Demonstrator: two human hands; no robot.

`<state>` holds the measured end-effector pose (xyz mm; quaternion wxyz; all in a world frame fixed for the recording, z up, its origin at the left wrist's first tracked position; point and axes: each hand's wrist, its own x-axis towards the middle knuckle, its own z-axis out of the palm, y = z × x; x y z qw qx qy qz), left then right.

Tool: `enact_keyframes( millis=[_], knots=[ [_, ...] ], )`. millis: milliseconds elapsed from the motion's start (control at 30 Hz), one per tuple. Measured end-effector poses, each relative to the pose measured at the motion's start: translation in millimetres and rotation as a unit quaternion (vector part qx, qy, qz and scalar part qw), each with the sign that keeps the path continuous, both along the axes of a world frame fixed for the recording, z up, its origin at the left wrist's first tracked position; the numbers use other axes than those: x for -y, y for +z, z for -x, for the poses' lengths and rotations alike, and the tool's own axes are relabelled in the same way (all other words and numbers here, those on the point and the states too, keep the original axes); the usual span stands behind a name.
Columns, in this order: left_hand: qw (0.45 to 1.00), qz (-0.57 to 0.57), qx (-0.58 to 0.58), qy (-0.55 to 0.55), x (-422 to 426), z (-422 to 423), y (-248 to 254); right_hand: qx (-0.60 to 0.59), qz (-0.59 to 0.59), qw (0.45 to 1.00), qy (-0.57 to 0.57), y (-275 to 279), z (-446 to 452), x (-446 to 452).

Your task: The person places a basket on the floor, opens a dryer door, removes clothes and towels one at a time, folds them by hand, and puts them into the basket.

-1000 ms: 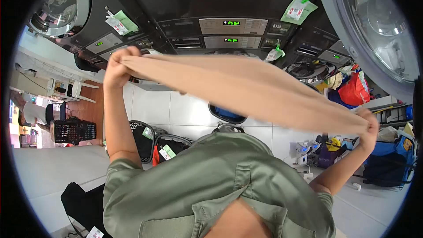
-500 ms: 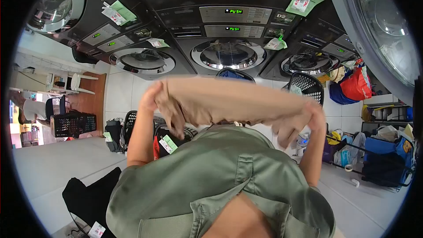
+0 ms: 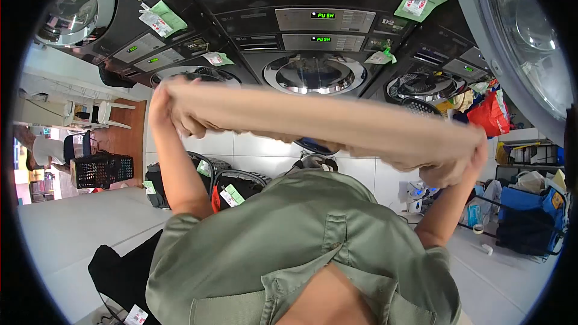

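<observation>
A beige piece of cloth (image 3: 313, 114) is stretched taut between my two hands, in front of my chest. It is blurred, so I cannot make out what kind of laundry it is. My left hand (image 3: 161, 105) grips its left end, with fabric bunched around the fingers. At the right end, my right hand (image 3: 475, 150) is closed on the other edge, which sits lower than the left. Loose folds hang below the taut upper edge. Behind the cloth, the front-loading machine (image 3: 314, 73) in the middle is partly covered.
Stacked dark machines line the wall, green tags clipped on. An open round door (image 3: 524, 36) juts in at upper right. Black baskets (image 3: 238, 183) with laundry stand at left, a red bag (image 3: 490, 114) and blue bag (image 3: 524, 222) at right. A person (image 3: 45, 151) is far left.
Both hands have moved apart and outward, pulling the cloth wider and tighter. The left end has risen, and the cloth now covers more of the space from side to side.
</observation>
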<state>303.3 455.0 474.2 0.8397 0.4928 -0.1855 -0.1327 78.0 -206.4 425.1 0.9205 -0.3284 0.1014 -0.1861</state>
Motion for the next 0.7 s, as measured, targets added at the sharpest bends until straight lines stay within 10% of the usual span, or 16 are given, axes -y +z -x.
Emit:
enact_keyframes(
  millis=[100, 133, 300, 433, 500, 533, 600, 700],
  knots=[
    [0.953, -0.262, -0.063, 0.136, 50.5, -51.9, 12.1, -0.142, 0.006, 0.989, 0.045, 55.1, -58.2, -60.3],
    [0.862, -0.431, -0.056, 0.260, 76.2, -47.4, 18.2, -0.193, 0.077, 0.978, 0.024, 60.1, -64.8, -73.0],
    [0.937, -0.332, 0.079, -0.074, 171.4, 27.0, -17.1, -0.188, 0.187, 0.962, 0.066, 59.9, -56.2, -201.3],
    [0.891, -0.401, 0.058, -0.207, 220.4, 85.7, 1.6, 0.016, 0.541, 0.814, 0.210, 87.4, -58.9, -264.1],
    [0.909, -0.303, 0.160, -0.236, 220.1, 75.2, -13.5, 0.064, 0.785, 0.616, -0.028, 96.5, -70.2, -259.3],
    [0.908, -0.200, 0.261, -0.259, 218.9, 69.6, -18.1, 0.061, 0.783, 0.619, -0.023, 84.8, -77.3, -253.0],
    [0.913, -0.188, 0.191, -0.308, 211.6, 53.2, -30.9, -0.054, 0.906, 0.408, 0.103, 31.1, -88.3, -226.2],
    [0.888, -0.374, 0.109, -0.244, 209.3, 7.0, -95.1, -0.236, 0.822, 0.458, 0.244, -80.1, -81.9, -172.5]
  ],
)
